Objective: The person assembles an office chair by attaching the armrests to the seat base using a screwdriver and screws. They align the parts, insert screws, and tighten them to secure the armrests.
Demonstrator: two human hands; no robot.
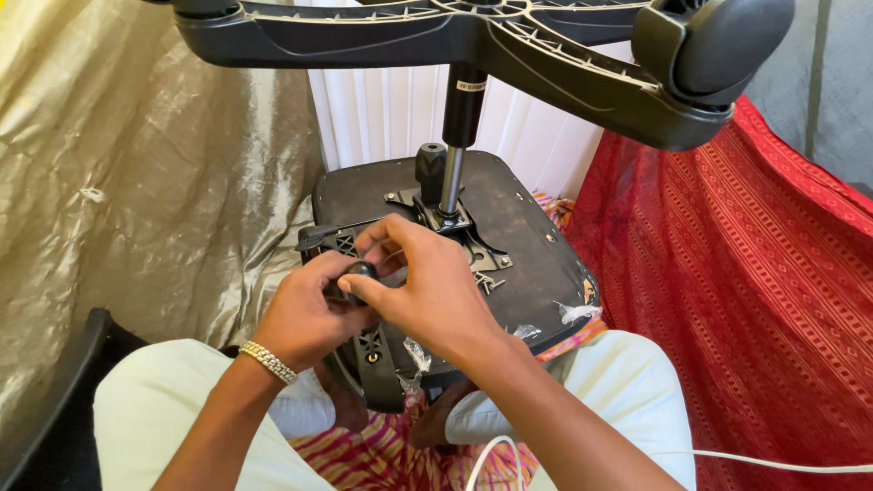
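We found the left hand [305, 314], a metal bracelet [269, 362] at its wrist, at the near left edge of the upturned chair seat [527, 236], fingers curled round a small black knob [359, 271]. The right hand [423, 286] lay just beside it, thumb and fingertips pinching that same knob. Behind both, at the seat's centre, rose the gas cylinder [455, 150] to the wheeled base [546, 55].

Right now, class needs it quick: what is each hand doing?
Left hand: closed on a small black knob.
Right hand: fingers curled over the same knob, touching it.
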